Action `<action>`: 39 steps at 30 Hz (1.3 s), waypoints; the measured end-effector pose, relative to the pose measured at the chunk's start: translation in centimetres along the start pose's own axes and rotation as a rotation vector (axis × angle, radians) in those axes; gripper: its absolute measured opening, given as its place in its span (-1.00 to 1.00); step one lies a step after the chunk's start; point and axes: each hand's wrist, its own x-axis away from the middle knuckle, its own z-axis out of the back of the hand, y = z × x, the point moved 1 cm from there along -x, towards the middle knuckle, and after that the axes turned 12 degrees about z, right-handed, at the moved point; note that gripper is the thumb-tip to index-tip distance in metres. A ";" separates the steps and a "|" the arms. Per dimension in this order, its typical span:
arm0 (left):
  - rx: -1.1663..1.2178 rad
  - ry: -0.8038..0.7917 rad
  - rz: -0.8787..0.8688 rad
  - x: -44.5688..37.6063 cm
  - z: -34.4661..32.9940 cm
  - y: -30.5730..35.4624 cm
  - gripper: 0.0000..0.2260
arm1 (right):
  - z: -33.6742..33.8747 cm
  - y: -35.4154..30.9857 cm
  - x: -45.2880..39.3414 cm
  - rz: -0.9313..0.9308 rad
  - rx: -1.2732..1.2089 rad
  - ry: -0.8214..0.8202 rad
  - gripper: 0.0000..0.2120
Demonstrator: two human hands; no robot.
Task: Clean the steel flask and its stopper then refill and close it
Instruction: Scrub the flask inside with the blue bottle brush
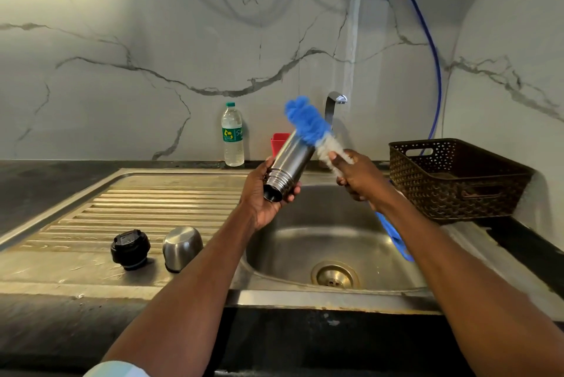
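My left hand (262, 193) grips the steel flask (291, 163) near its threaded neck, holding it tilted over the sink with the open mouth toward me. My right hand (357, 176) grips a bottle brush (308, 123) with blue and white bristles; the bristles lie against the flask's outer side near its base, and the blue handle sticks out below my wrist. The black stopper (130, 249) and the steel cup lid (182, 247), mouth down, sit on the drainboard at the left.
The sink basin (305, 242) with a brass drain lies below the hands, and the tap (334, 102) rises behind it. A plastic water bottle (232, 135) and a red container (279, 140) stand by the wall. A brown basket (457, 181) sits at the right.
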 end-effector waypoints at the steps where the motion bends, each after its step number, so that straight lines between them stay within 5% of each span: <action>1: 0.016 -0.018 0.005 0.1 -0.1 0.0 -0.52 | -0.2 0.0 0.1 -0.008 -0.053 -0.069 -0.67; 3: 0.028 -0.034 0.000 0.2 -0.1 0.0 -0.49 | -0.5 0.0 0.5 -0.009 -0.106 -0.259 -0.69; 7: 0.035 -0.081 -0.005 0.5 0.3 0.3 -0.38 | -0.2 0.4 -0.3 -0.016 -0.030 -0.012 -0.61; 11: 0.038 -0.123 -0.020 0.5 0.2 0.4 -0.54 | 0.2 0.7 0.5 -0.042 -0.238 -0.319 -0.61; 15: 0.091 -0.163 0.031 0.5 0.7 0.5 -0.55 | -0.6 0.0 0.3 0.025 -0.072 -0.129 -0.62; 18: 0.029 -0.155 0.022 0.5 0.8 0.3 -0.50 | -1.2 -0.8 0.9 0.047 -0.086 -0.314 -0.67; 23: -0.060 -0.193 0.030 0.3 -0.2 0.2 -0.16 | -0.6 -1.7 0.7 0.118 0.000 0.015 -0.75; 27: -0.045 -0.174 -0.011 0.1 -0.2 0.1 -0.39 | 0.1 -1.0 1.0 0.063 -0.047 -0.262 -0.66; 30: 0.010 -0.140 -0.002 0.2 0.5 0.5 -0.35 | -0.1 -1.2 0.5 0.089 0.016 -0.007 -0.65; 34: -0.030 -0.110 -0.059 0.6 0.7 0.8 -0.43 | -0.6 -1.4 1.6 0.061 -0.072 -0.357 -0.78; 39: -0.061 -0.151 0.015 1.0 0.4 1.0 -0.23 | -0.2 -1.7 0.7 0.096 -0.021 -0.037 -0.77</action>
